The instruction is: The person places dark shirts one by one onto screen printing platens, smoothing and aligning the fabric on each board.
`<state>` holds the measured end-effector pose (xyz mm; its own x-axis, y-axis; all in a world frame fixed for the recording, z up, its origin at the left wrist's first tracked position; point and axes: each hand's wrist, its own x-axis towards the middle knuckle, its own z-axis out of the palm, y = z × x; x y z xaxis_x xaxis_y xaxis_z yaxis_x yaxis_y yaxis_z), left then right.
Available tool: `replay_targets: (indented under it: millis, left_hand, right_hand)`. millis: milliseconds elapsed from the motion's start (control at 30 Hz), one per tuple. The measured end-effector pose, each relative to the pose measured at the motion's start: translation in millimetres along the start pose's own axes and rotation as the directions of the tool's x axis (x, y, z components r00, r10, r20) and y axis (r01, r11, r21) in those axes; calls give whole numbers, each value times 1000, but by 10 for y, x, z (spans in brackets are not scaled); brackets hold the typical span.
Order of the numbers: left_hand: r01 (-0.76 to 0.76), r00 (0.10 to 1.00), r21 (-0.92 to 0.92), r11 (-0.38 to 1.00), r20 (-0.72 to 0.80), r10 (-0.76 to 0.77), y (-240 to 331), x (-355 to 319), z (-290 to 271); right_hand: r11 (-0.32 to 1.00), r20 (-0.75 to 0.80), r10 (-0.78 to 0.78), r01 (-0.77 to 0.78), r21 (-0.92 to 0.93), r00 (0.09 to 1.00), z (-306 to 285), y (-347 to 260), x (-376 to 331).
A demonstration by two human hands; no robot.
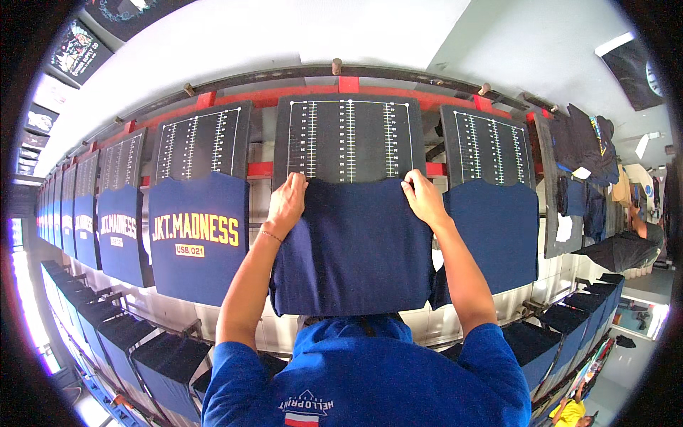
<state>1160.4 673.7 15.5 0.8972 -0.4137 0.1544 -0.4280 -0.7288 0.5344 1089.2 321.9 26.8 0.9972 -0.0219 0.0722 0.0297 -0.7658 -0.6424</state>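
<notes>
Both your left hand [288, 199] and right hand [424, 197] pinch the navy shirt [352, 249], fingers closed on its upper edge, across a ruled board [327, 146]; printed shirts [196, 274] stand left, another plain one [501, 231] right.

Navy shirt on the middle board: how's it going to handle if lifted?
The navy shirt is likely floppy: its top edge dips between the left hand and right hand. Probably light for its size, as it looks like plain cloth. It may drag slightly, since it lies against the black board.
</notes>
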Motion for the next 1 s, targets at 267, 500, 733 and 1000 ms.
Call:
replay_targets:
  millis: [267, 500, 733, 1000]
  left_hand:
    - [-90, 992, 191, 977, 108, 70, -174, 190, -45]
    - [209, 963, 194, 959, -210, -167, 57, -256, -187]
    - [719, 595, -591, 365, 253, -763, -182, -2578, -80]
    - [666, 644, -441, 602, -69, -762, -65, -3214, -99]
  right_hand:
    - [990, -32, -92, 88, -112, 995, 187, 92, 97]
    - [917, -315, 134, -238, -320, 939, -109, 127, 9]
    - [842, -48, 491, -460, 282, 870, -75, 21, -1784]
    - [200, 325, 712, -624, 755, 622, 397, 326, -3443]
